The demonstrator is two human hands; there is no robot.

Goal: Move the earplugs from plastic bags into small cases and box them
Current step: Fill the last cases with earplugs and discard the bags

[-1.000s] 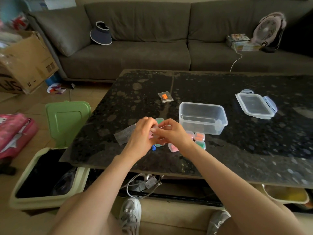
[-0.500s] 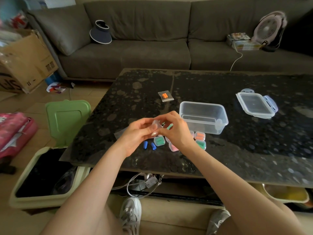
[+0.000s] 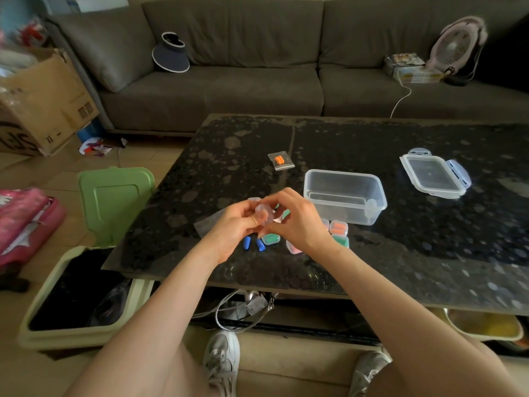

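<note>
Clear hard plastic is the fiddly bit here. The small clear case (image 3: 263, 213) is tiny and slick. The left hand (image 3: 232, 229) and right hand (image 3: 299, 222) both pinch it in curled fingertips just above the counter (image 3: 400, 253). Can't tell if it's open or snapped closed, since the fingers hide the hinge. If it pops open hard, I reckon it could jump right out of the grip.

The two blue earplugs (image 3: 246, 242) lie loose on the counter right under the hands, beside a green filled case (image 3: 270, 239). They look like soft foam, little rounded cylinders. A nudge from a wrist could roll them toward the near edge, and the open bin (image 3: 71, 333) sits below on the left. Foam is squishy too, so a plug sticking up might stop the case closing.

An orange filled case (image 3: 338, 227) sits close to the right wrist, easy to knock. A flimsy empty bag (image 3: 206, 224) lies flat by the left hand. One bag of orange plugs (image 3: 281, 161) waits further back, near the clear box (image 3: 345, 196). Its lid (image 3: 433, 176) is well apart to the right.
</note>
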